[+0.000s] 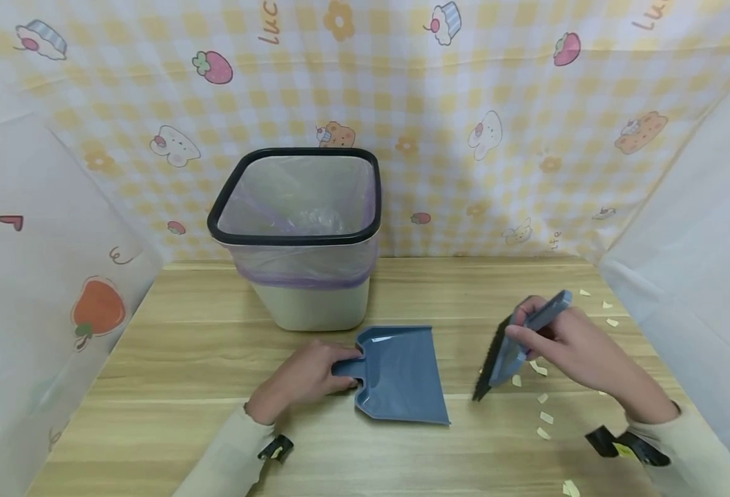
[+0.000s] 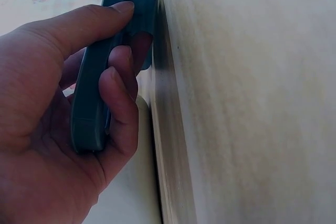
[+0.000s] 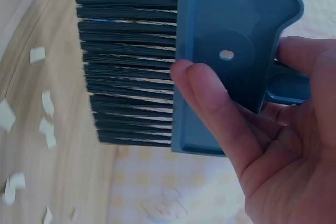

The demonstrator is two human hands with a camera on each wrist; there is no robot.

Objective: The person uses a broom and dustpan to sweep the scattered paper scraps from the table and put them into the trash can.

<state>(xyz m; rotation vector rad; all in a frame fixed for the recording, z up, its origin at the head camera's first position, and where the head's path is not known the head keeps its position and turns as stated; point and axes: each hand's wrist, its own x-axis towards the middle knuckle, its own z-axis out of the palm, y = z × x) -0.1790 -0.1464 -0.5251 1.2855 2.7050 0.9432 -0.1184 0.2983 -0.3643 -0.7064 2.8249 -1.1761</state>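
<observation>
A blue-grey dustpan [image 1: 405, 376] lies on the wooden table, its wide edge facing right. My left hand [image 1: 305, 376] grips its handle [image 2: 90, 98], thumb along one side and fingers curled round the other. Over the right part of the table, my right hand [image 1: 572, 345] holds a blue hand brush [image 1: 510, 359] by its handle. Dark bristles [image 3: 128, 66] point left and down in the head view; two fingertips lie against the brush body in the right wrist view. Small pale paper scraps [image 1: 546, 417] are scattered below and around the brush.
Behind the dustpan stands a pale bin [image 1: 315, 307] with a black rim and a clear liner. More scraps [image 1: 607, 304] lie near the table's right edge, and one scrap [image 1: 570, 489] is at the front. A patterned cloth [image 1: 439, 179] hangs behind the table [image 1: 172, 366].
</observation>
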